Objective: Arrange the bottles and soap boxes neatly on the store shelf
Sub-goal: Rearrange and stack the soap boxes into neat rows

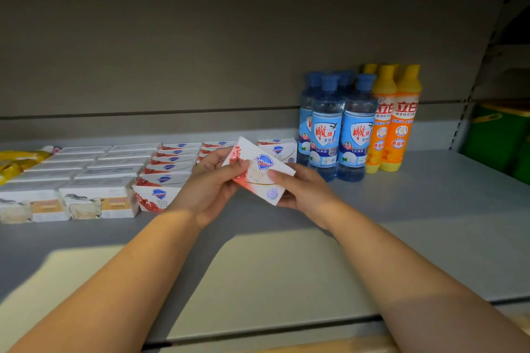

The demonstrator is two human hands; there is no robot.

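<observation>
Both hands hold one white and red Safeguard soap box [259, 170], tilted, above the grey shelf [430, 223]. My left hand [213, 180] grips its left end, thumb on the front face. My right hand [301, 185] pinches its right end. Rows of matching red Safeguard boxes [169, 169] lie to the left, and one more Safeguard box [279, 147] stands behind the held one. White soap boxes with a horse picture [97, 198] fill the rows further left. Blue-capped clear bottles [341, 129] and orange bottles with yellow caps [395, 120] stand upright at the right.
A yellow packet [20, 162] lies at the far left edge of the shelf. Green crates [496, 135] sit beyond the shelf's right upright. The shelf's front edge [286, 327] runs below my forearms. Bare shelf lies in front of the bottles.
</observation>
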